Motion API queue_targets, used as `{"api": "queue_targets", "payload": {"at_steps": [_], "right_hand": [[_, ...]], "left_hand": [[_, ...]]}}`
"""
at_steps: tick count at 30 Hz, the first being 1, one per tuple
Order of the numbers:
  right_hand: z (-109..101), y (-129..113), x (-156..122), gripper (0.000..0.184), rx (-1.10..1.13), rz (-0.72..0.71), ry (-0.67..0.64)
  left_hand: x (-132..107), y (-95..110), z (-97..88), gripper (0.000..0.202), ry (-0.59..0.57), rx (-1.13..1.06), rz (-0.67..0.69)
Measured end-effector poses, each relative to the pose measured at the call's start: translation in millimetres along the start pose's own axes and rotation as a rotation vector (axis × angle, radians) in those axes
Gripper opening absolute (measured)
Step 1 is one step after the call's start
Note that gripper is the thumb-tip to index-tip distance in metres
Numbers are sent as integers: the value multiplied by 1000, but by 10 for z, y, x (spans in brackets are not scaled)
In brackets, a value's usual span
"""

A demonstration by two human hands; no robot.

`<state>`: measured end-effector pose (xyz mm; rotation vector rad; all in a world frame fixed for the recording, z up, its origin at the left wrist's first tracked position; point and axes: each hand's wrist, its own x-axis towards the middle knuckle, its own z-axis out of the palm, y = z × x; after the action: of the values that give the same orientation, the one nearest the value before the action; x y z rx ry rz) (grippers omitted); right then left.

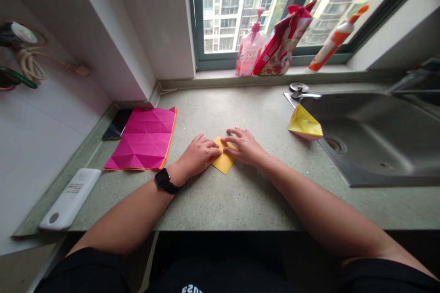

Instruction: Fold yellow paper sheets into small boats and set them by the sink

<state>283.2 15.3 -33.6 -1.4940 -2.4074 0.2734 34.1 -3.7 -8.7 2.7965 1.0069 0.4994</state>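
A small yellow square of folded paper (224,163) lies on the counter with one corner toward me; creases meet near its middle. My left hand (199,153) rests over its left side, fingertips pressing on the paper near the centre. Over the right side is my right hand (245,146), its thumb and index finger touching the paper and the other fingers spread apart. Both hands lie palm down and open. Parts of the paper are hidden beneath the fingers. A black watch (165,179) is on my left wrist.
Left are a stack of creased magenta paper (144,137), a dark phone (118,124) and a white rectangular device (71,199). A yellow folded paper shape (305,122) sits by the steel sink (388,137). A pump bottle (250,52), red bag (283,43) and orange-white bottle (333,43) line the windowsill.
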Motion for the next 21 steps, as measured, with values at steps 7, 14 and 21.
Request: {"api": "queue_targets", "payload": {"at_steps": [7, 14, 21], "right_hand": [[-12, -61, 2, 29, -14, 22, 3], [1, -54, -4, 31, -8, 32, -10], [-14, -66, -8, 30, -7, 45, -26]], "left_hand": [[-112, 153, -144, 25, -71, 95, -40], [-192, 102, -285, 23, -122, 154, -156], [-308, -86, -423, 24, -184, 164, -221]]}}
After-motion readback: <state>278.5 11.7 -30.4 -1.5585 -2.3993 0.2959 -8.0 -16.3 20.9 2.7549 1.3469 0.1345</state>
